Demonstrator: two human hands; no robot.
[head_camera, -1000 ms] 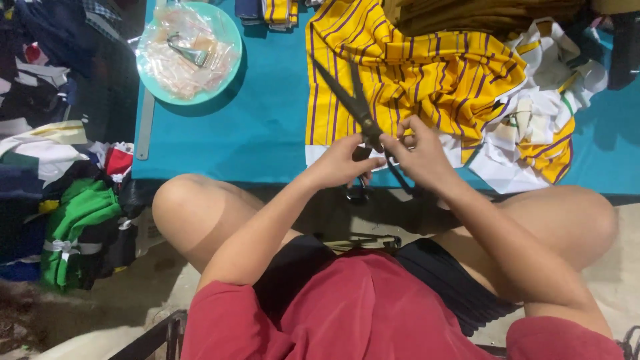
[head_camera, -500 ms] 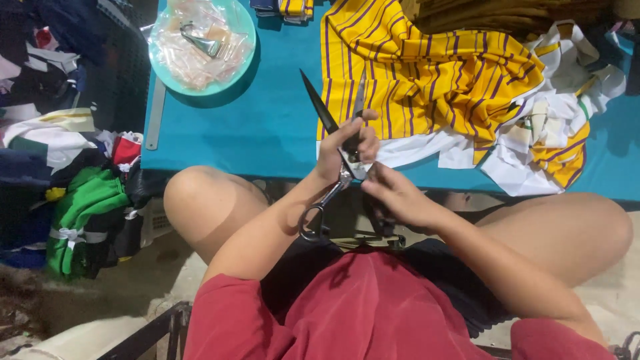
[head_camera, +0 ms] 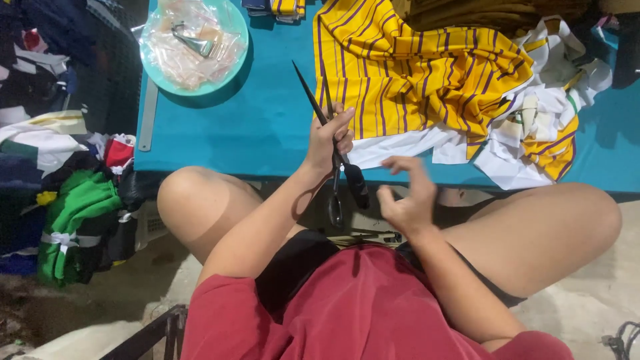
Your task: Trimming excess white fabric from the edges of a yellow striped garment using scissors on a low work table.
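Gripping the long black scissors (head_camera: 331,157) around their middle over the near edge of the teal tabletop (head_camera: 267,133), the left hand (head_camera: 330,137) carries a stiff, likely weighty, sharp tool best taken by its handle loops, while the right hand (head_camera: 403,197) hovers loosely curled, empty.

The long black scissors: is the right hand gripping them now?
No. The left hand holds the long black scissors by the blades; the right hand hangs open beside the handles, touching nothing.
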